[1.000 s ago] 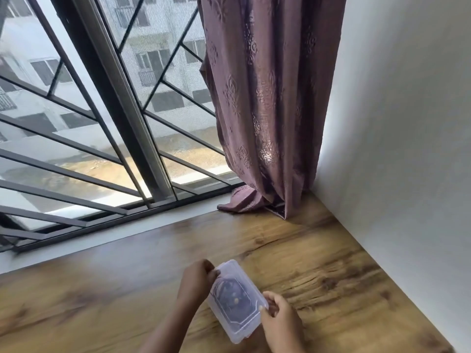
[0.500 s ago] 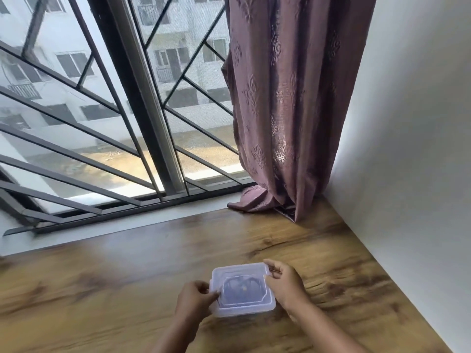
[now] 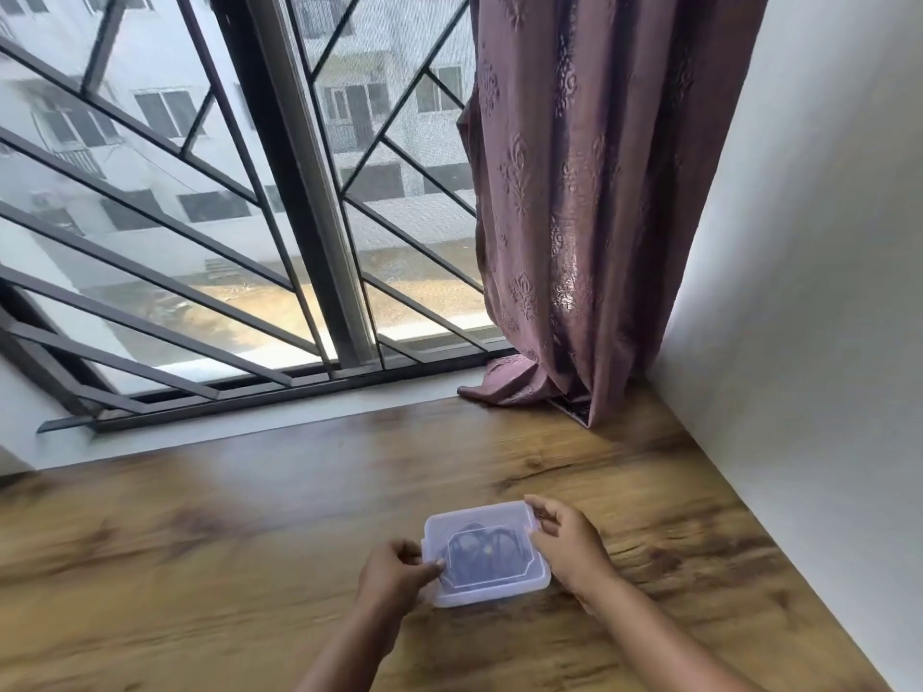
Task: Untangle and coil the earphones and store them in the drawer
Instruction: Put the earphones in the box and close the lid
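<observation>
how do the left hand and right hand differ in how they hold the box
The left hand pinches the box at its near left edge; the right hand grips the far right corner. The left sits nearer the camera, the right further away. Both hold the lidded box's rim on the table.

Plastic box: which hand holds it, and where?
Both. The left hand pinches the plastic box at its left edge; the right hand grips its right edge.

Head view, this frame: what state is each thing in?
plastic box: lid on, flat on the wooden table.
dark cord: inside the box, blurred through the lid.
left hand: gripping the box's left edge.
right hand: gripping its right edge.
curtain: drawn aside, hem on the table.
</observation>
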Demonstrator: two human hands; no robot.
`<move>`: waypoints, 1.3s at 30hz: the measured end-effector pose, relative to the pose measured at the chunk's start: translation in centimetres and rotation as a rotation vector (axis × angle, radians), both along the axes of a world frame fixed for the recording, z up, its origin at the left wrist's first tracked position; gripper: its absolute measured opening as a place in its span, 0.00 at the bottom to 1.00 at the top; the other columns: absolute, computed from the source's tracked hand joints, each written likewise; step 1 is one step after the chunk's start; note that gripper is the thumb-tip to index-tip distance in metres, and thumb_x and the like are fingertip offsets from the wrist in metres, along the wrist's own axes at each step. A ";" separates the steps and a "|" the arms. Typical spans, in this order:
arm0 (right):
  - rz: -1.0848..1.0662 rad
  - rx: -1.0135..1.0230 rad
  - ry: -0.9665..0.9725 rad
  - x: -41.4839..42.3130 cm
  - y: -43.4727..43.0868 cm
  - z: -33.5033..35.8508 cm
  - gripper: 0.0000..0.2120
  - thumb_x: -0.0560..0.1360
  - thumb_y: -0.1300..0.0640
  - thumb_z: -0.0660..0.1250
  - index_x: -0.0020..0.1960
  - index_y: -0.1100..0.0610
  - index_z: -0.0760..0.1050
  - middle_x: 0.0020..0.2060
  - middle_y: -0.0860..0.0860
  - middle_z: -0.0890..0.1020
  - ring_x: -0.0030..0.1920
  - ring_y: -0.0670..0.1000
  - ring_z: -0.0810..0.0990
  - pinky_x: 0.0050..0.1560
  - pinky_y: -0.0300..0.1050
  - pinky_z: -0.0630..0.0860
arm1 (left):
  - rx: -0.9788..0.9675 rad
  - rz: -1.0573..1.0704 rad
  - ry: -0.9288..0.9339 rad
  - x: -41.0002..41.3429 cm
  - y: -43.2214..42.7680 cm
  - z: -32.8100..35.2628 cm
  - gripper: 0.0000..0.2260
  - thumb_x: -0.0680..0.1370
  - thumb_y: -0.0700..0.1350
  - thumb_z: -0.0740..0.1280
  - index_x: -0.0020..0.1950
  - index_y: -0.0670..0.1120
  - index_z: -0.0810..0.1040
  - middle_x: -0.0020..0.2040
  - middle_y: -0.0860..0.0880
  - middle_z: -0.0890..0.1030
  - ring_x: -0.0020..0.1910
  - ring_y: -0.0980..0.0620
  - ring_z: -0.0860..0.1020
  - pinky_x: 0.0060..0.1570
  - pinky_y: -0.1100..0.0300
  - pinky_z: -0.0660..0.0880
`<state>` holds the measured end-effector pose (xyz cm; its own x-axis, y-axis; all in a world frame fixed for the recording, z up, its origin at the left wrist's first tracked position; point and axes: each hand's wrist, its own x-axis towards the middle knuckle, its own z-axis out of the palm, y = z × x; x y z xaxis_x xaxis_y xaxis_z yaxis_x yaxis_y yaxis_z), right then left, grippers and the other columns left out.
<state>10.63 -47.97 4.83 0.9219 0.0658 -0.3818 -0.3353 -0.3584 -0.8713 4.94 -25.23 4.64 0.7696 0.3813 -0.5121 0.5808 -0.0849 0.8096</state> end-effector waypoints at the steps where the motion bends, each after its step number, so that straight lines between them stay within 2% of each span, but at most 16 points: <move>1: 0.006 -0.018 0.000 0.0 0.0 0.1 0.22 0.78 0.65 0.67 0.70 0.54 0.75 0.63 0.49 0.81 0.62 0.47 0.79 0.57 0.40 0.79 | 0.002 -0.012 0.007 0.1 0.1 0.0 0.13 0.69 0.37 0.79 0.48 0.38 0.79 0.39 0.44 0.82 0.33 0.49 0.79 0.28 0.59 0.76; 2: 0.006 -0.030 0.008 0.0 0.0 0.1 0.21 0.79 0.64 0.66 0.71 0.53 0.74 0.64 0.50 0.81 0.62 0.48 0.79 0.56 0.41 0.79 | -0.018 -0.023 0.025 0.2 0.3 0.0 0.15 0.69 0.38 0.80 0.49 0.37 0.78 0.41 0.42 0.83 0.35 0.47 0.80 0.31 0.55 0.78; 5: -0.051 0.001 0.136 0.1 0.0 0.2 0.20 0.79 0.58 0.68 0.71 0.54 0.71 0.63 0.54 0.80 0.58 0.51 0.81 0.55 0.47 0.79 | -0.208 -0.057 0.148 0.2 0.9 0.3 0.21 0.72 0.41 0.79 0.59 0.34 0.76 0.48 0.39 0.83 0.44 0.45 0.80 0.50 0.45 0.81; 8: -0.089 0.112 0.347 -0.1 -0.2 0.8 0.06 0.80 0.53 0.68 0.53 0.55 0.76 0.41 0.51 0.85 0.39 0.49 0.83 0.47 0.49 0.81 | -0.401 -0.072 0.241 0.1 1.4 0.4 0.19 0.75 0.41 0.76 0.61 0.33 0.78 0.50 0.39 0.85 0.49 0.43 0.82 0.58 0.45 0.78; 10: -0.087 0.164 0.389 -0.2 -0.6 1.0 0.10 0.80 0.53 0.69 0.43 0.56 0.75 0.34 0.50 0.84 0.35 0.48 0.82 0.41 0.45 0.82 | -0.457 -0.066 0.245 0.1 1.5 0.3 0.16 0.76 0.40 0.74 0.60 0.35 0.79 0.50 0.40 0.86 0.48 0.45 0.82 0.56 0.47 0.80; 12: -0.100 0.192 0.364 -0.3 -0.8 1.3 0.12 0.80 0.55 0.71 0.40 0.57 0.73 0.37 0.55 0.83 0.37 0.50 0.82 0.40 0.45 0.83 | -0.438 -0.042 0.226 0.1 1.4 0.3 0.15 0.75 0.39 0.75 0.59 0.35 0.80 0.49 0.40 0.85 0.45 0.47 0.82 0.44 0.55 0.83; 15: -0.156 0.090 0.241 -0.3 -0.8 1.6 0.11 0.76 0.58 0.76 0.41 0.61 0.76 0.39 0.59 0.84 0.37 0.54 0.81 0.39 0.48 0.81 | -0.319 -0.016 0.127 -0.2 0.9 0.1 0.12 0.74 0.36 0.75 0.54 0.32 0.80 0.40 0.41 0.85 0.34 0.50 0.82 0.29 0.60 0.80; 17: -0.173 -0.045 0.139 -0.5 -0.7 1.5 0.09 0.73 0.56 0.78 0.44 0.59 0.80 0.39 0.56 0.87 0.34 0.53 0.82 0.36 0.47 0.80 | -0.187 -0.028 0.035 -0.5 0.3 0.2 0.05 0.73 0.34 0.75 0.47 0.34 0.82 0.29 0.48 0.82 0.24 0.55 0.78 0.23 0.64 0.73; 18: -0.170 -0.120 0.093 -0.6 -0.5 1.6 0.08 0.73 0.54 0.78 0.45 0.57 0.81 0.39 0.53 0.87 0.36 0.52 0.83 0.38 0.47 0.80 | -0.087 -0.030 -0.007 -0.6 0.0 0.1 0.03 0.73 0.34 0.75 0.44 0.36 0.83 0.28 0.51 0.82 0.24 0.57 0.77 0.23 0.65 0.71; 20: -0.127 -0.273 0.009 -1.0 -0.2 1.5 0.07 0.72 0.52 0.77 0.46 0.53 0.83 0.40 0.47 0.86 0.42 0.50 0.84 0.44 0.47 0.80 | 0.126 -0.073 -0.058 -0.7 -0.6 0.1 0.03 0.72 0.39 0.76 0.44 0.43 0.85 0.33 0.52 0.85 0.31 0.57 0.81 0.30 0.63 0.74; 22: -0.044 -0.390 -0.068 -1.4 0.0 1.4 0.06 0.70 0.51 0.75 0.45 0.53 0.83 0.39 0.45 0.86 0.43 0.49 0.84 0.44 0.45 0.78 | 0.297 -0.133 -0.056 -1.0 -1.0 0.5 0.04 0.72 0.44 0.76 0.46 0.48 0.86 0.39 0.52 0.87 0.41 0.54 0.84 0.41 0.57 0.77; 26: 0.052 -0.503 -0.216 -2.2 -0.1 0.6 0.05 0.72 0.52 0.73 0.45 0.52 0.83 0.42 0.49 0.84 0.46 0.53 0.81 0.44 0.46 0.74 | 0.585 -0.265 -0.121 -1.1 -1.2 0.7 0.06 0.75 0.48 0.72 0.50 0.49 0.86 0.40 0.50 0.85 0.40 0.54 0.80 0.36 0.59 0.68; 29: 0.112 -0.601 -0.298 -2.3 -0.2 0.5 0.06 0.75 0.52 0.71 0.42 0.53 0.81 0.44 0.52 0.81 0.48 0.56 0.80 0.43 0.47 0.71 | 0.663 -0.306 -0.160 -1.2 -1.5 0.9 0.08 0.77 0.47 0.70 0.50 0.45 0.85 0.38 0.50 0.77 0.39 0.52 0.75 0.37 0.60 0.64; 35: 0.220 -0.658 -0.382 -3.8 -1.2 0.1 0.10 0.79 0.59 0.62 0.56 0.54 0.79 0.51 0.55 0.78 0.54 0.60 0.79 0.52 0.49 0.74 | 0.687 -0.319 -0.149 -3.2 -3.7 0.8 0.11 0.81 0.48 0.65 0.60 0.45 0.81 0.50 0.46 0.74 0.55 0.44 0.78 0.47 0.60 0.68; 37: 0.241 -0.709 -0.425 -5.5 -1.9 -0.6 0.21 0.78 0.63 0.61 0.70 0.55 0.74 0.60 0.56 0.77 0.61 0.59 0.76 0.61 0.49 0.72 | 0.685 -0.327 -0.151 -5.0 -5.2 0.2 0.16 0.81 0.48 0.63 0.68 0.46 0.74 0.61 0.44 0.75 0.61 0.44 0.76 0.54 0.58 0.71; 39: 0.263 -0.740 -0.477 -7.3 -2.6 -1.2 0.27 0.78 0.64 0.60 0.77 0.57 0.68 0.70 0.57 0.74 0.68 0.60 0.73 0.69 0.50 0.70 | 0.677 -0.341 -0.157 -6.8 -6.7 -0.6 0.26 0.83 0.51 0.60 0.79 0.44 0.61 0.77 0.44 0.64 0.75 0.46 0.65 0.69 0.59 0.64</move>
<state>3.33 -50.58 3.64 0.9824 0.1866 0.0069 0.1726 -0.8935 -0.4146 -1.89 -31.88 4.05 0.9450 0.3014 -0.1272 0.3165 -0.7443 0.5881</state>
